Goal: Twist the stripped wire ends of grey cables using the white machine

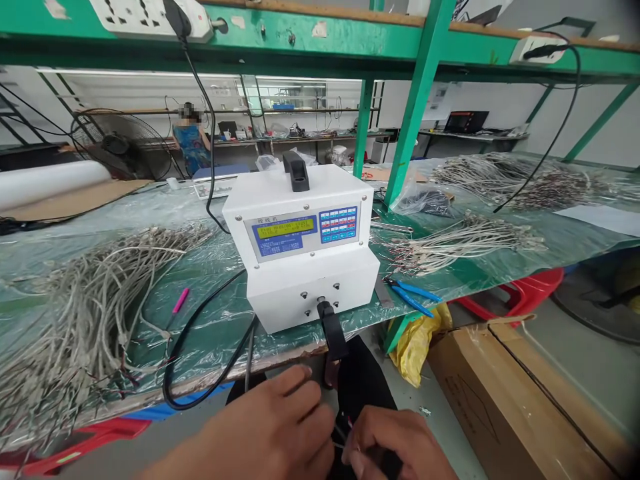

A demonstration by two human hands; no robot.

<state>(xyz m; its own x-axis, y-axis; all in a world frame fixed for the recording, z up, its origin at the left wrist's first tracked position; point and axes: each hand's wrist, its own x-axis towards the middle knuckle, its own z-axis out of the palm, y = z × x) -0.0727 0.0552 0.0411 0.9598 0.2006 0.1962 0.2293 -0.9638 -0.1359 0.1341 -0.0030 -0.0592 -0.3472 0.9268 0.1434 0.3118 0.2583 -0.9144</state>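
Note:
A white box-shaped machine [305,247] with a lit display, a blue keypad and a black top handle stands at the bench's front edge. A black arm [333,333] hangs from a shaft on its front. Just below it, my left hand [270,433] and my right hand [395,443] meet, fingers pinched on thin wire ends [340,437] between them. Both hands sit low in front of the bench edge, over dark cloth.
A big heap of grey cables [85,313] lies at left, more bundles [465,240] at right. Blue pliers [413,293] and a pink pen [181,300] rest on the plastic-covered bench. A cardboard box [505,400] and a yellow bag sit below right. A person stands far back.

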